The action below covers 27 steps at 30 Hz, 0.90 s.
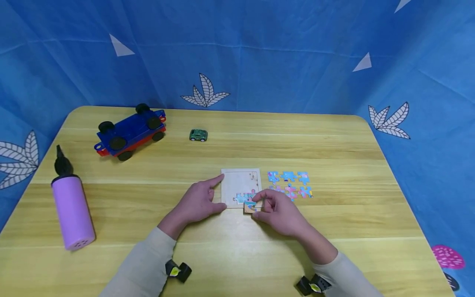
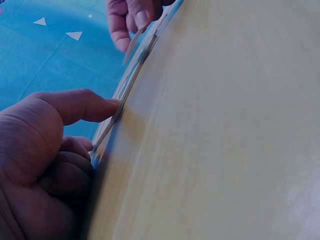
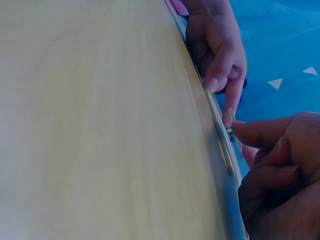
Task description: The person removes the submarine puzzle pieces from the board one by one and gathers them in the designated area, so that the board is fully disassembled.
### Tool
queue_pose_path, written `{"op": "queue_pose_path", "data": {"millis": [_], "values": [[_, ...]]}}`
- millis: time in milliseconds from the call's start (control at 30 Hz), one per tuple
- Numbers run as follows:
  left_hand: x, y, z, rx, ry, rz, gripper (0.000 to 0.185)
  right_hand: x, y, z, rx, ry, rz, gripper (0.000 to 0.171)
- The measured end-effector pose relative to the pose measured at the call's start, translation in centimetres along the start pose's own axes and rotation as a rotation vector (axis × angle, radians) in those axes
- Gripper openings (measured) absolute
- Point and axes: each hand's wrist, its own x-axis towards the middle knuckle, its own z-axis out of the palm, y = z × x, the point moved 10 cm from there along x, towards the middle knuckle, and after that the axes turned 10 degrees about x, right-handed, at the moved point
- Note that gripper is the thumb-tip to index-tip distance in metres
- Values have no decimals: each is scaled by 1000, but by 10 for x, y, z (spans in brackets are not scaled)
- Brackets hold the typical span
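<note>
A square puzzle board (image 1: 237,179) with a pale raised rim lies on the table. My left hand (image 1: 196,201) is at its left side, forefinger touching the upper left edge and thumb at the lower left corner. Between thumb and fingertips, my right hand (image 1: 280,212) pinches a puzzle piece (image 1: 249,208), tilted up over the board's lower edge. In the right wrist view the right hand (image 3: 282,165) holds it nearly edge-on. A few joined pieces (image 1: 241,198) lie in the board's lower part, partly hidden by that hand.
Several loose puzzle pieces (image 1: 288,176) lie in rows right of the board. Farther back are a small green toy car (image 1: 198,135) and an overturned blue and red toy vehicle (image 1: 131,130). A purple hand pump (image 1: 73,210) lies at the left. Blue cloth (image 1: 278,62) hangs behind the table.
</note>
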Motion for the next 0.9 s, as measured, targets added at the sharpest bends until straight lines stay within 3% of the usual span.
{"op": "queue_pose_path", "data": {"millis": [467,900], "values": [[1,-1,1,-15,-9,-14,86,-24,16,-31,-22,51,48,27],[1,-1,1,-23,-5,-22,85,-32,28,-48,-61,53,79,29]]}}
